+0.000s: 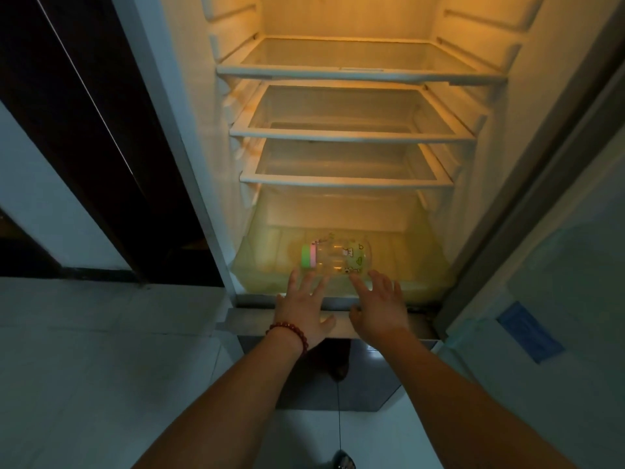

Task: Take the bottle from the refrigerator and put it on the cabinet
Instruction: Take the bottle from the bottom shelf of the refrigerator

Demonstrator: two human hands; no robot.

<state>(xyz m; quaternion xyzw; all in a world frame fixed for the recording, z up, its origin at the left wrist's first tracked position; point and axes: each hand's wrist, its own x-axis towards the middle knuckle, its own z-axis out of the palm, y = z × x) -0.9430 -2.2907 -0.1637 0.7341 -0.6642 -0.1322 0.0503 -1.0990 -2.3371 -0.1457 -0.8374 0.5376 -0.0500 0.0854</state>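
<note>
Reaching with both hands spread and empty, left hand (302,311) and right hand (380,308), you are nearing the bottle (336,259). It is lying in the refrigerator's bottom drawer (422,265), ungrasped; lifting and placing are outstanding.

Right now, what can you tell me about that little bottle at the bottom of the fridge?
The small clear plastic bottle with a green and pink cap lies on its side in the pale translucent bottom drawer, cap pointing left. Cartoon prints decorate its body. It looks empty, though that is hard to judge. Both hands reach toward it, fingers spread; whether they touch it is unclear.
</note>
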